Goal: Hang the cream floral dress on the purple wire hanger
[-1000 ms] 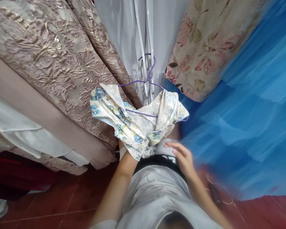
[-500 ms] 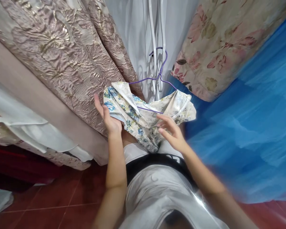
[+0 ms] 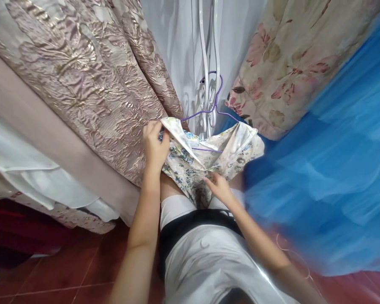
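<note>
A collared blouse [image 3: 183, 173], whitish with blue and yellow flowers, sits on a thin purple hanger [image 3: 215, 103] in front of my legs. My left hand [image 3: 156, 143] is closed around the blouse's left shoulder, beside the collar, fingers bent over the cloth. At the front, just below the point of the V-shaped collar, the thumb and fingers of my right hand [image 3: 221, 186] are drawn together on the fabric. The hanger's hook lies over white metal bars [image 3: 203, 50], and its lower bar shows through the neck opening.
Shiny pink embossed cloth [image 3: 82, 76] hangs on the left, with white garments [image 3: 28, 156] beside it. Floral fabric [image 3: 285, 67] and a blue gauzy garment [image 3: 307, 181] hang on the right. Red floor tiles [image 3: 66, 270] lie below.
My left hand has gone from an open palm under the sleeve to gripping the shoulder. The right hand has moved down and left onto the front. Blouse and hanger have shifted slightly right.
</note>
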Available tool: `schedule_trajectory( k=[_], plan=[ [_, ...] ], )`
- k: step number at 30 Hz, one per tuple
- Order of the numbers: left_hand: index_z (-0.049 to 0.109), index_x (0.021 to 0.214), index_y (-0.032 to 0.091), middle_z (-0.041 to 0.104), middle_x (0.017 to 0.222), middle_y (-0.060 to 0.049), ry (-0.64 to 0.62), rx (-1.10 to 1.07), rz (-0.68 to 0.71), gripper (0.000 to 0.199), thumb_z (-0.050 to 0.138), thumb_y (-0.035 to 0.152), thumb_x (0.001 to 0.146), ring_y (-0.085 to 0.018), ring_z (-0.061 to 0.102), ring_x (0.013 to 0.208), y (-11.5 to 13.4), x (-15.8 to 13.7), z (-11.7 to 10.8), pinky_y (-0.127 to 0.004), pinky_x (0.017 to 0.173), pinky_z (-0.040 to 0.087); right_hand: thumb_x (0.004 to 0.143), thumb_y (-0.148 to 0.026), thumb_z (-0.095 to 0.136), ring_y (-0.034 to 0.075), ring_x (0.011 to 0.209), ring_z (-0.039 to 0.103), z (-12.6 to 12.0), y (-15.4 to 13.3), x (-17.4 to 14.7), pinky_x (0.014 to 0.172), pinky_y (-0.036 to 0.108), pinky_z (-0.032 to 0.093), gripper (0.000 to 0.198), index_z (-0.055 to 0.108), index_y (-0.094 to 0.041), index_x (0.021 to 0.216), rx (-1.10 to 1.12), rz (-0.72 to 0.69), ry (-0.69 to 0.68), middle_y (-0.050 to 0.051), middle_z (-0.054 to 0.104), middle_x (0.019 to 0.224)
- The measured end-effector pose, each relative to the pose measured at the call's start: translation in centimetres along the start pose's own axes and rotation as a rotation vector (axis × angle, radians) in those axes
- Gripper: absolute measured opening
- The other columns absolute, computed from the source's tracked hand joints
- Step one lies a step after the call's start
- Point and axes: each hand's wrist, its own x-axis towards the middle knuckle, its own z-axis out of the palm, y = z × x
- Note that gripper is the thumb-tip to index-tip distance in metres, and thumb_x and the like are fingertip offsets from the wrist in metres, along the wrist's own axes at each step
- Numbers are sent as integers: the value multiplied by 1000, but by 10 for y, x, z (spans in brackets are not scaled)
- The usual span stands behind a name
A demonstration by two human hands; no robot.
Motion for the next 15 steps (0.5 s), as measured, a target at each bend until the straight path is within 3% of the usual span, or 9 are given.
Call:
schedule_trajectory(
  k=[3, 8, 11, 15],
  plan=[
    [67, 103, 22, 67, 106, -10, -88, 44, 61, 15, 56, 30, 99, -32, 59, 118, 23, 3, 10, -53, 112, 42, 92, -50, 58, 24, 73, 69, 14, 9, 22, 75, 33, 47, 46, 67, -13, 117, 47, -2, 132, 7, 75, 75],
    [65, 121, 26, 64, 130, -11, -129, 2, 117, 27, 50, 36, 102, -32, 51, 133, 48, -12, 21, -51, 118, 36, 90, -44, 56, 19, 61, 62, 19, 12, 49, 68, 30, 45, 31, 66, -16, 82, 238, -13, 209, 4, 67, 62],
    [65, 122, 26, 62, 134, -11, -68, -128, 107, 29, 46, 35, 103, -29, 53, 133, 46, -58, 32, -49, 117, 39, 84, -42, 59, 16, 51, 55, 19, 15, 45, 58, 28, 42, 28, 61, -18, 71, 394, 25, 179, 2, 63, 56],
    [64, 106, 21, 68, 99, -8, -26, -340, -46, 18, 48, 24, 99, -22, 66, 100, 33, -157, 66, -39, 92, 54, 78, -43, 62, 13, 43, 47, 24, 19, 20, 49, 26, 38, 27, 60, -19, 67, 485, 58, 137, 0, 59, 50]
  ],
)
